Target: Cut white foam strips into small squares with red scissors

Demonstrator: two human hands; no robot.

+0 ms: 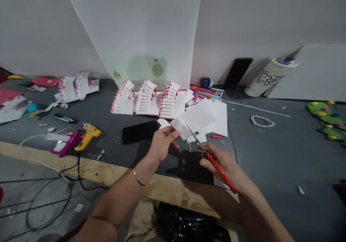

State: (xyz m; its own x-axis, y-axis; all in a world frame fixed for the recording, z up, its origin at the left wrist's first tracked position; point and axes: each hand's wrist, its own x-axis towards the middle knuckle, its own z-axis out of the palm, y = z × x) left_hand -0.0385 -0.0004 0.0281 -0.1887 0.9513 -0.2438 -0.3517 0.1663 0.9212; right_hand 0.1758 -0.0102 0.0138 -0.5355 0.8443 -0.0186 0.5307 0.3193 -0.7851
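Note:
My left hand (162, 143) pinches the near corner of a white paper piece (196, 119) held above the grey table (270, 152). My right hand (221, 162) grips red-handled scissors (216, 164); their blades reach up into the paper's lower edge. A thin bracelet circles my left wrist. Below the paper lie white paper sheets (218, 117) and small offcuts.
A black phone (139, 132) lies left of my hands. Three stepped white-and-red paper stacks (146, 97) stand behind, before an upright white board (140, 29). Glue guns (77, 139) with cords lie at left. Pens (205, 92), a second phone (237, 72), a tipped cup (270, 76) sit behind.

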